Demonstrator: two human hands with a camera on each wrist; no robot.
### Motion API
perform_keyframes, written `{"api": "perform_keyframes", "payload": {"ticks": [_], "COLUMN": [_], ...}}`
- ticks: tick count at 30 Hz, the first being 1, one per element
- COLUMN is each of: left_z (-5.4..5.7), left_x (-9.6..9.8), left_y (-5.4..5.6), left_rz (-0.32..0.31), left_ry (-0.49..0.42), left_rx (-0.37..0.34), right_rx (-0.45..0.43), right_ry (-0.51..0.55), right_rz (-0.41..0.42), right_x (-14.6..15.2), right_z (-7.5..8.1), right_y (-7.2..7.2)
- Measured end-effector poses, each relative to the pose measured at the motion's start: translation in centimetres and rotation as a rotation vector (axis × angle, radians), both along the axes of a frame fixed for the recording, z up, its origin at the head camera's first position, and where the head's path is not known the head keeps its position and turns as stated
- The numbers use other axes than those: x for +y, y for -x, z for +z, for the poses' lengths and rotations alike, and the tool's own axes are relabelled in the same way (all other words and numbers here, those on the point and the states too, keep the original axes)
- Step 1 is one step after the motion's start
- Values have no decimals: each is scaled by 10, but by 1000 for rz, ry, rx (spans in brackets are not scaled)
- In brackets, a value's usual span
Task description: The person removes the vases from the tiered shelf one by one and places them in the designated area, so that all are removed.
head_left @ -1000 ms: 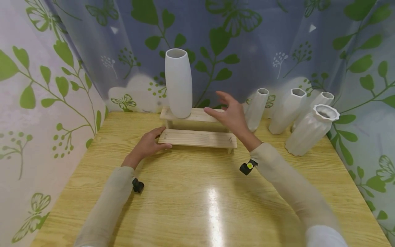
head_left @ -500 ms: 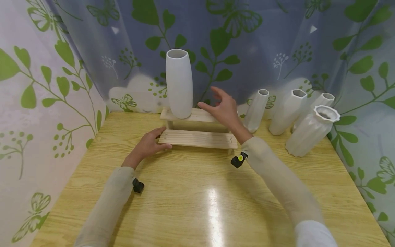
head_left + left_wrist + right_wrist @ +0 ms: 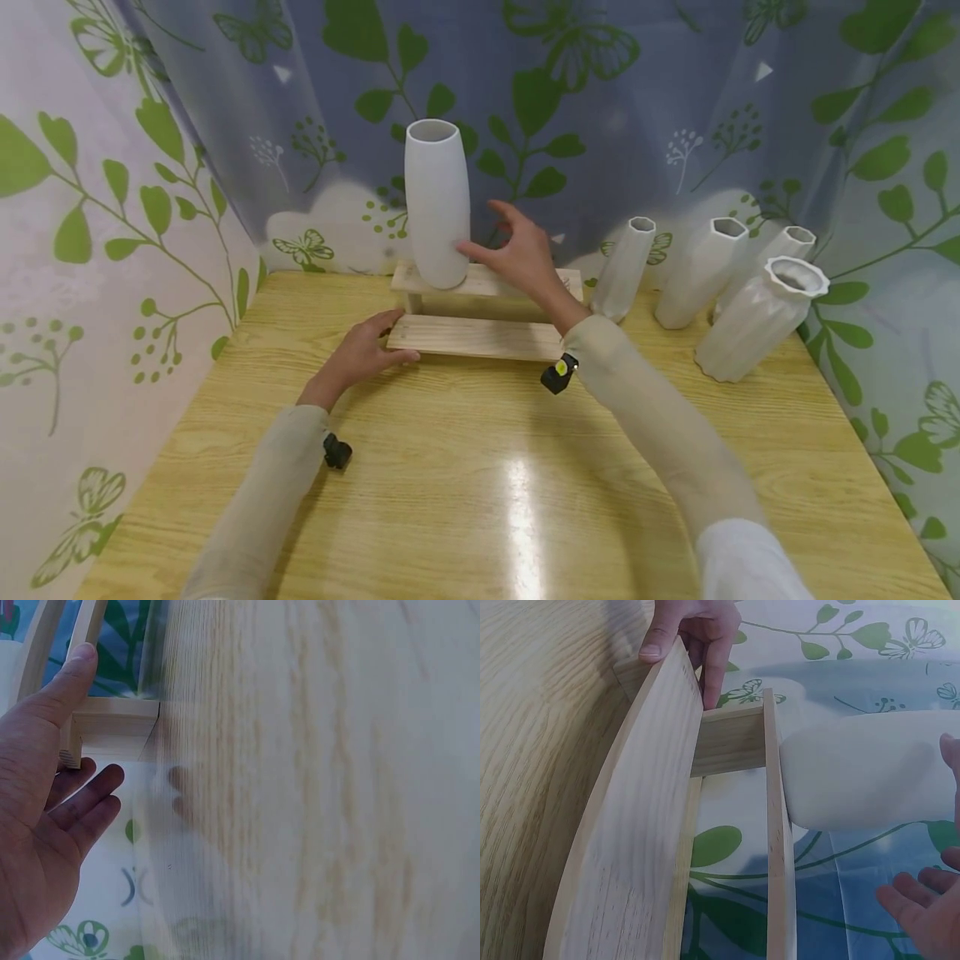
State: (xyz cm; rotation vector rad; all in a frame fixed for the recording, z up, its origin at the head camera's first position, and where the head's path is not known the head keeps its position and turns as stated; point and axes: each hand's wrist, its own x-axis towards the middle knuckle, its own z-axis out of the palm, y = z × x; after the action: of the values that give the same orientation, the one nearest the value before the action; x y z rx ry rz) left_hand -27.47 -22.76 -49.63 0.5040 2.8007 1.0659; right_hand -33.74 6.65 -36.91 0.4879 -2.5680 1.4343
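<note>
A tall white vase (image 3: 437, 200) stands upright on the left part of the upper step of a two-tier wooden stand (image 3: 480, 337). My left hand (image 3: 360, 350) grips the left end of the lower step, thumb along its front edge and fingers behind, as the right wrist view also shows. To the right of the vase, my right hand (image 3: 521, 250) hovers above the upper step with thumb and fingers spread apart. Its thumb tip is at the vase's lower right side; whether it touches cannot be told. In the right wrist view, the vase (image 3: 870, 769) lies close to the right fingers (image 3: 904, 900).
Several more white vases stand at the right: a slim one (image 3: 624, 271), a faceted one (image 3: 701, 271), a fluted one (image 3: 757, 321) and one partly hidden. A patterned curtain (image 3: 600, 108) hangs behind the wooden table (image 3: 420, 500). Each wrist carries a small black camera (image 3: 558, 375).
My right hand has moved left over the upper step, from near the slim vase toward the tall vase. The left hand, the stand and the tall vase stay in place.
</note>
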Motion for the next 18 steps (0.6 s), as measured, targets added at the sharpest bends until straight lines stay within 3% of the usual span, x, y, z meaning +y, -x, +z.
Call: {"api": "perform_keyframes", "payload": {"ticks": [12, 18], "left_z": [-2, 0], "left_x": [-1, 0], "left_y": [2, 1], "left_rz": [-2, 6], "left_ry": [2, 4], "left_rx": [-9, -30], "right_rx": [-43, -72], "right_ry": [43, 68], "right_rz": [71, 68], "right_x": [-24, -36], "right_z": [4, 0], "right_y": [6, 8]}}
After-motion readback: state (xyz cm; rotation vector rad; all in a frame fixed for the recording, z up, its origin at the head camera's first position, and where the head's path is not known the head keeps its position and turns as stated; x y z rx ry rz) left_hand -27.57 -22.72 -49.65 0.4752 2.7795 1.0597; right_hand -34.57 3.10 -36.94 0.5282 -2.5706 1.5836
